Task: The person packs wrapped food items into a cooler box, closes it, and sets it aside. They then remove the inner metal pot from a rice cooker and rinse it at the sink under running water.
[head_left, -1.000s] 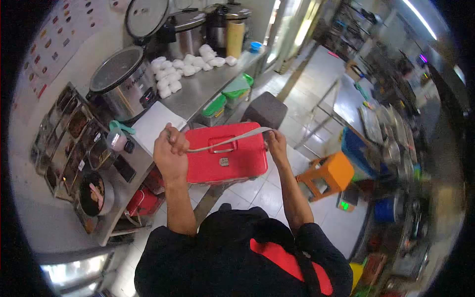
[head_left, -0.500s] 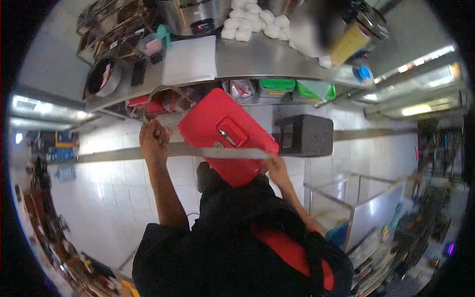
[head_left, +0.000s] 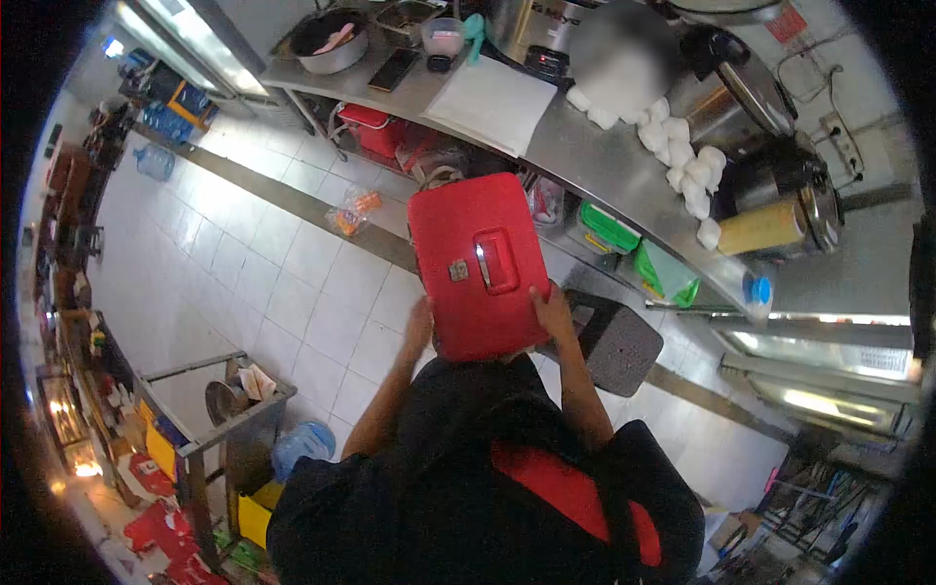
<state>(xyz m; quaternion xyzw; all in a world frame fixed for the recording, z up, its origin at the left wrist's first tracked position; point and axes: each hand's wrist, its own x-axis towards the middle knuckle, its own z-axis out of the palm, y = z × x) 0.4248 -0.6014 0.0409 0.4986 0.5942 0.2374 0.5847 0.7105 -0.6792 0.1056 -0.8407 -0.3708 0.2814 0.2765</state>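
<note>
A red box (head_left: 473, 317) with a recessed handle in its lid is in front of my body, its long side pointing away from me. My left hand (head_left: 420, 324) is against the box's left side near the close corner, its fingertips partly hidden by the box. On the opposite side, my right hand (head_left: 554, 314) grips the right edge, with the thumb on top of the lid. Part of the pale strap (head_left: 439, 176) shows at the far end of the box.
Beyond the box runs a steel counter (head_left: 609, 166) with white paper (head_left: 492, 102), a phone (head_left: 394, 70), a pot (head_left: 334, 54) and several white bundles (head_left: 694, 175). A dark stool (head_left: 616, 343) stands at the right. At the lower left is a metal-framed table (head_left: 195, 444).
The view has swung round. Both hands have let go of the raised strap and come down to the box's sides. The box has turned so its long side points away from me.
</note>
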